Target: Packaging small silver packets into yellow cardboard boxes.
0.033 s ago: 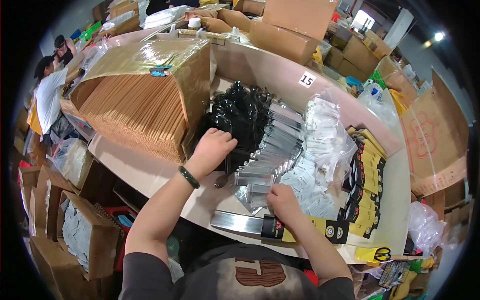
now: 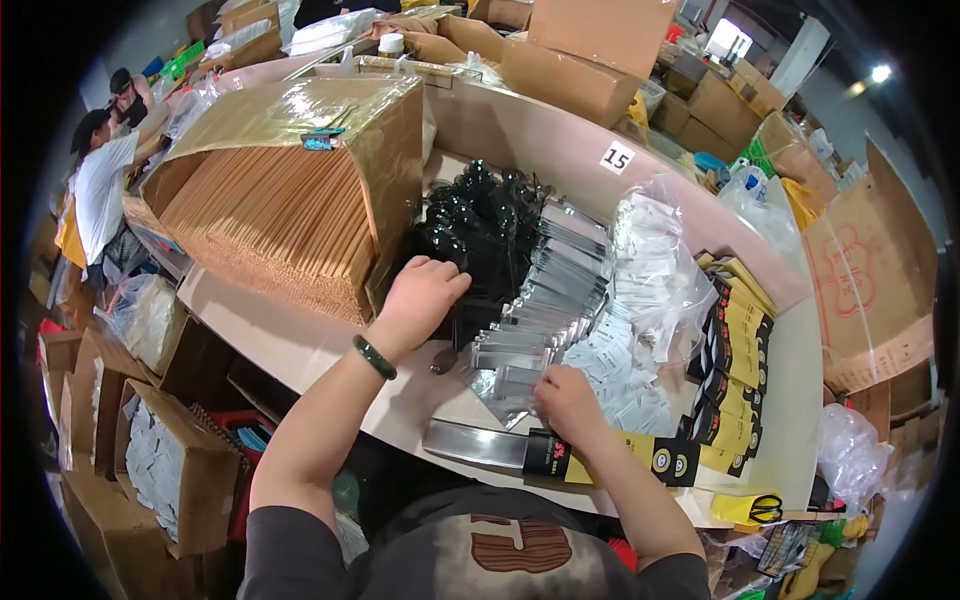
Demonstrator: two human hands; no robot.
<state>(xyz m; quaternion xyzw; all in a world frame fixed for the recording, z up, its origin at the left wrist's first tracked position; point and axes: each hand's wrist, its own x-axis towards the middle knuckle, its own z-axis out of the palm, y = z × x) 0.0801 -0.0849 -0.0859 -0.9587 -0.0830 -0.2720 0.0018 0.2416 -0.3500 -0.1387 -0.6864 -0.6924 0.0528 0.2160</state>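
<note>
My left hand (image 2: 424, 298) reaches over the near edge of a pile of glossy black pieces (image 2: 478, 225), its fingers curled. What lies under those fingers is hidden. My right hand (image 2: 570, 402) is closed at the near end of a fanned row of clear packets (image 2: 560, 285) with silvery edges, gripping the nearest packet (image 2: 515, 382). Below it, along the table's front edge, lies a flat shiny metal strip (image 2: 475, 443) partly inside a black and yellow card sleeve (image 2: 612, 456). A small dark oval piece (image 2: 443, 361) rests between my hands.
A carton (image 2: 398, 150) packed with brown sticks stands at left. White slips (image 2: 625, 370), a clear bag of white packets (image 2: 650, 260) and stacked black-yellow sleeves (image 2: 735, 360) lie at right. Scissors (image 2: 766, 509) sit at the front right corner. A raised board (image 2: 560, 135) borders the table's back.
My left hand has shifted very slightly. My right hand stays at the packets, and the things on the table lie as before.
</note>
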